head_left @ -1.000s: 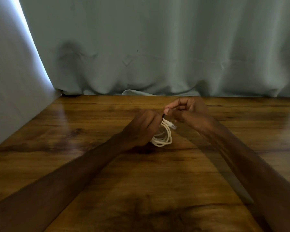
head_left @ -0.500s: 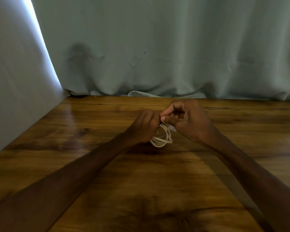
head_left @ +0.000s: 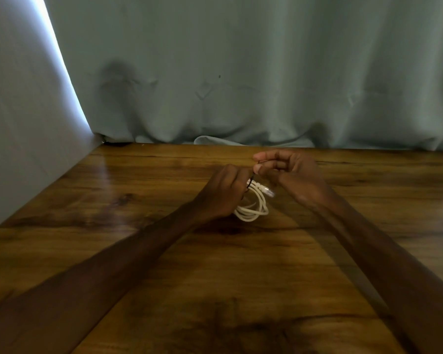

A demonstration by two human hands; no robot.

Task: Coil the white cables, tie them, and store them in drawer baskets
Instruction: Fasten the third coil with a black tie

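Note:
A small coil of white cable (head_left: 256, 209) hangs just above the wooden table (head_left: 138, 200) at its middle, with a clear plug (head_left: 268, 192) sticking out to the right. My left hand (head_left: 225, 192) grips the coil's upper left part, fingers curled round it. Just to the right and a little higher, my right hand (head_left: 287, 172) pinches a thin dark tie (head_left: 256, 167) between thumb and forefinger; the tie runs down toward the coil's top. No drawer baskets are in view.
A grey-green curtain (head_left: 241, 85) hangs along the table's far edge. A pale wall (head_left: 18, 123) borders the table's left side.
My right hand has lifted slightly up and to the right, drawing the thin tie away from the coil, and the plug now shows. The left hand keeps its grip.

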